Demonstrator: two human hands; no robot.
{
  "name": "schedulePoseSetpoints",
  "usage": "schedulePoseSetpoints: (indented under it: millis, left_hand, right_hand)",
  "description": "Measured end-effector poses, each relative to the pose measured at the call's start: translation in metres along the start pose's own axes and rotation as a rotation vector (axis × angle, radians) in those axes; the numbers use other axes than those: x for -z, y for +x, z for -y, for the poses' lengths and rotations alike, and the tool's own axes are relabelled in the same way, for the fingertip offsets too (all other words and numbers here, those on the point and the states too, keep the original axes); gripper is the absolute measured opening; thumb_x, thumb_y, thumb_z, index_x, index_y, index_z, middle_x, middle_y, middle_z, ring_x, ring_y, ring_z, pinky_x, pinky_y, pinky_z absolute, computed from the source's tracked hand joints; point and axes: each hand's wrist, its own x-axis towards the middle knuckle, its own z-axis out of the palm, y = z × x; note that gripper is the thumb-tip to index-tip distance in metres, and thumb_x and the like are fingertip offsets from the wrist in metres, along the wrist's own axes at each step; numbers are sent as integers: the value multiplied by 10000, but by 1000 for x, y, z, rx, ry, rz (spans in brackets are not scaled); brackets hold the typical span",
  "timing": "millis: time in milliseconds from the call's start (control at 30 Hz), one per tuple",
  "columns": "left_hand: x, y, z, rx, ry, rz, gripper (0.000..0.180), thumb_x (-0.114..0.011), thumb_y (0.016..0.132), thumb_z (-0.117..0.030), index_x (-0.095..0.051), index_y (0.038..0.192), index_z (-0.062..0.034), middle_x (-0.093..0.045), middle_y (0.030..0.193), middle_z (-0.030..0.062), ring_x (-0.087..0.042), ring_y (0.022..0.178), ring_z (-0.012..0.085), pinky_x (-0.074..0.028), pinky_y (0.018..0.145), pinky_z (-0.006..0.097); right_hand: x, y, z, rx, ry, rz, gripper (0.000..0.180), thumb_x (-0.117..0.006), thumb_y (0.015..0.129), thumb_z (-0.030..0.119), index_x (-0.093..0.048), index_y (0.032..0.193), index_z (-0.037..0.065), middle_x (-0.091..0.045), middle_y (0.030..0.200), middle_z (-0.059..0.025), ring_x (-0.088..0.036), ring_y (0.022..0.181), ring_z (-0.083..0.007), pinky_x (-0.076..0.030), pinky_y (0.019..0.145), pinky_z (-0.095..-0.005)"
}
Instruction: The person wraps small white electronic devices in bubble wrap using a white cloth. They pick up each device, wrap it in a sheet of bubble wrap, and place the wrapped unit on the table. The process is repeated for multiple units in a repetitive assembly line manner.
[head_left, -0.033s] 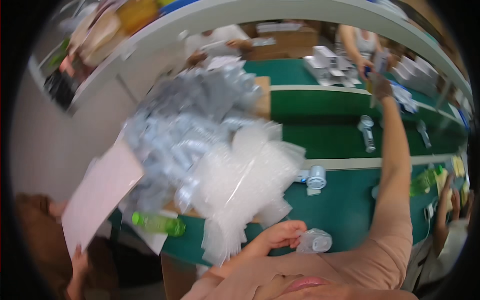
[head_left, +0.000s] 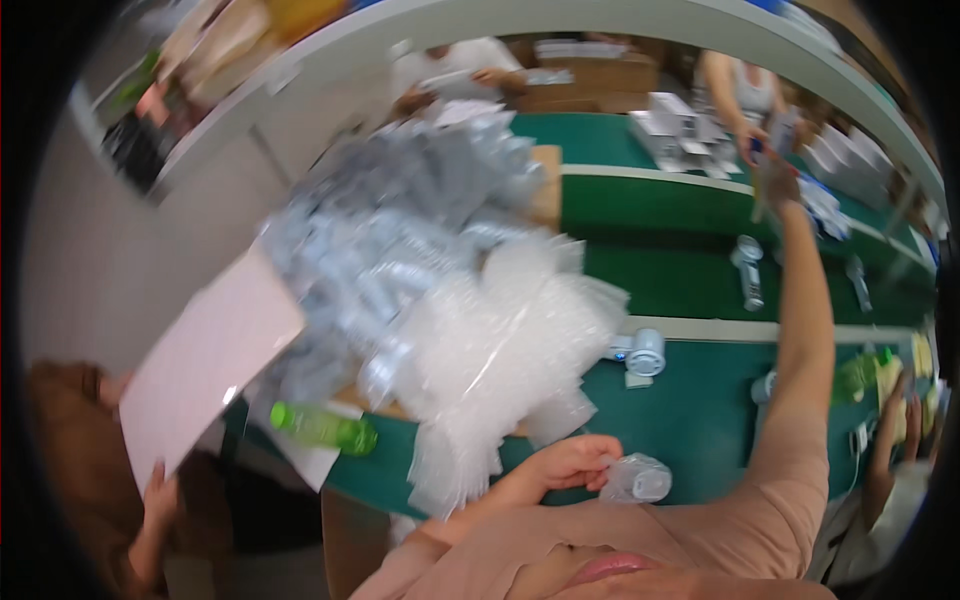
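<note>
My left hand (head_left: 580, 461) is closed on the edge of a clear plastic bag (head_left: 638, 479) with a round, pale thing inside, held low before my body. Far ahead, at the end of my outstretched arm, my right hand (head_left: 779, 186) is over the green conveyor trough, close to a co-worker's hand (head_left: 750, 143). Blur hides its fingers and whatever may be in them. A pale blue handheld device with a round head (head_left: 646, 352) lies on the green table (head_left: 700, 420). Left of it spreads a stack of clear bubble-wrap bags (head_left: 500, 345).
Behind the bubble bags rises a large heap of grey-blue plastic-wrapped items (head_left: 400, 200). A green bottle (head_left: 322, 428) lies near the left edge. At far left, a person holds a pale sheet (head_left: 210, 365). Two similar devices lie in the trough (head_left: 650, 215); white boxes (head_left: 672, 130) stand beyond.
The whole scene has shifted slightly rightward in the picture. Both hands keep nearly the same places relative to the table and the bag.
</note>
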Motion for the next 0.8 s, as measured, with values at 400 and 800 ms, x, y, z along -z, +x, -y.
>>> schedulePoseSetpoints:
  millis: [400,800]
  left_hand:
    - [-21,18,-12,-69,30,-33,91,-609,1011,-177,-594,1069,-109,-628,812,32,-614,682,118,-513,626,262]
    - [-115,19,-18,-571,999,-578,95,-600,910,-111,-658,868,-49,-625,719,58,-601,626,141,-477,569,292]
  right_hand:
    - [86,-349,158,2,1084,275,344,-555,981,165,-606,1262,-26,-656,1083,-65,-607,948,-134,-489,838,-289]
    - [-33,-430,112,-151,1231,197,286,-560,1039,225,-616,1188,-14,-673,1001,-71,-615,852,-138,-505,749,-283]
